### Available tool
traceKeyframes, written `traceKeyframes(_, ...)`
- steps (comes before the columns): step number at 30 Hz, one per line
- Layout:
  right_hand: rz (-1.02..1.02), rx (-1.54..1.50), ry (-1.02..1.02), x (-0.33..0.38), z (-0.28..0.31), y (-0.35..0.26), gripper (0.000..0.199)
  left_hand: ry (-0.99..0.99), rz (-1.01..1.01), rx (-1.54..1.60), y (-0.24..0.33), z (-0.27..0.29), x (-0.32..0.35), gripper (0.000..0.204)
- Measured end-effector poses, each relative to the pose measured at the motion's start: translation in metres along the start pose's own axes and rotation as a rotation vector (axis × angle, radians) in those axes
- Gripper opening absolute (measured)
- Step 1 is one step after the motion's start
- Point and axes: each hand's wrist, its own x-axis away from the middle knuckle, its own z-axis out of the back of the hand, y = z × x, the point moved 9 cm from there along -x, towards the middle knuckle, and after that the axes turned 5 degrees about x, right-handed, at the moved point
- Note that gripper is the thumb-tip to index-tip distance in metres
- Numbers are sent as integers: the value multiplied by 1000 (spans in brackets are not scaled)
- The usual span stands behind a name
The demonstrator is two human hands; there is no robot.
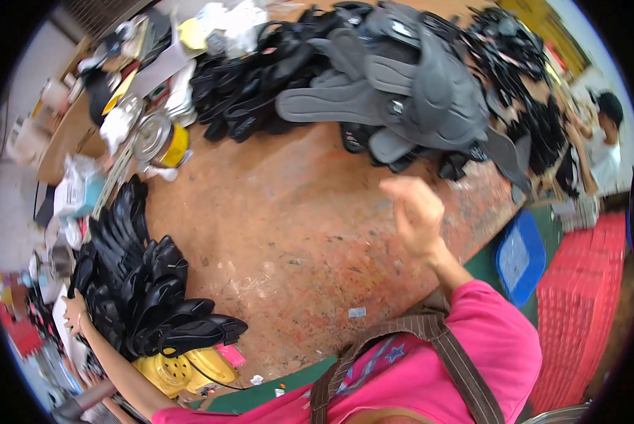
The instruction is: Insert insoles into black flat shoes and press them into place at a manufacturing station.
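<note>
My left hand (75, 312) reaches to the outer side of a pile of black shoe soles (144, 290) at the left of the table. Its fingers look spread and rest against or beside the pile; I see nothing held in them. Above the middle right of the brown worktable (282, 233) is my right hand (414, 212), raised, slightly blurred, with its fingers curled in. Nothing shows in that hand. Beyond it lies a heap of grey insoles (437, 92), stacked over black footwear parts (260, 78).
A tin with a yellow label (163, 141) stands at the far left. Yellow pieces with holes (165, 374) lie below the soles. To the right are a blue basin (520, 254), stacked red trays (582, 311), and another person (603, 148) beside hanging black straps (508, 56).
</note>
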Motion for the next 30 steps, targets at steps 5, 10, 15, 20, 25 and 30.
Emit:
traceKeyframes(5, -425, 5, 281, 28, 76, 69, 11, 3, -655, 418, 136, 193, 147, 65)
traceKeyframes(10, -793, -364, 127, 86, 95, 128, 18, -662, -1097, 1184, 205, 292, 342, 54)
traceKeyframes(15, -1050, -1067, -22, 111, 82, 161, 42, -1535, -750, 1444, 242, 329, 480, 57)
traceKeyframes(20, -979, -1407, 141, 51, 56, 195, 42, -1846, -739, 1627, 296, 389, 561, 69)
traceKeyframes(25, -866, -1447, 222, -6, 26, 214, 39, -1847, -505, 1808, 373, 429, 584, 76)
traceKeyframes(30, -914, -1557, 297, -33, 5, 229, 44, -1910, -184, 2060, 454, 487, 584, 71)
